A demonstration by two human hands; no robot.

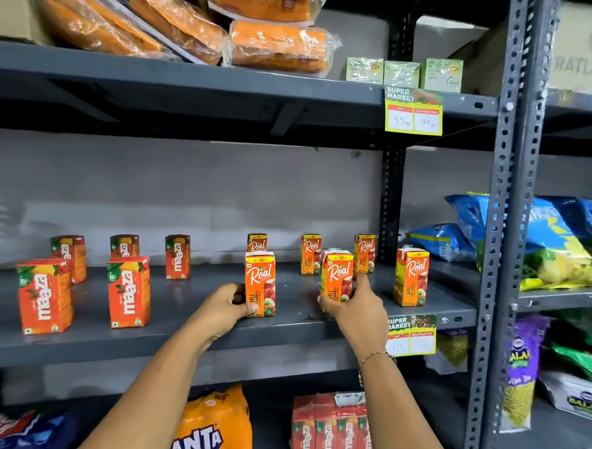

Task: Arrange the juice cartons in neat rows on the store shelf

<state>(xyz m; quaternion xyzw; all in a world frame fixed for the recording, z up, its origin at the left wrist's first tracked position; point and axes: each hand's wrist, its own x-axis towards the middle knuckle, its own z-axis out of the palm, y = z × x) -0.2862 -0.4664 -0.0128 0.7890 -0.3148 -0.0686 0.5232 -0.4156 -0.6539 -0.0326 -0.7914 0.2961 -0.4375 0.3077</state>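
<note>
Small orange juice cartons stand upright on the grey middle shelf (pixel 178 341). My left hand (pixel 223 311) grips a front Real apple carton (pixel 260 281) at its lower left side. My right hand (pixel 355 304) wraps around the base of a second front Real carton (pixel 336 274), its index finger pointing up along the carton's right side. A third front Real carton (pixel 411 276) stands free at the right. Three more Real cartons (pixel 311 254) line the back. To the left, several Maaza cartons (pixel 129 291) stand in two rows.
Wrapped orange packs (pixel 280 46) and green tea boxes (pixel 402 73) fill the shelf above. A steel upright (pixel 499 235) borders the right end. Blue snack bags (pixel 558 238) sit beyond it. Below are a Fanta pack (pixel 215 426) and a Maaza multipack (pixel 332 428).
</note>
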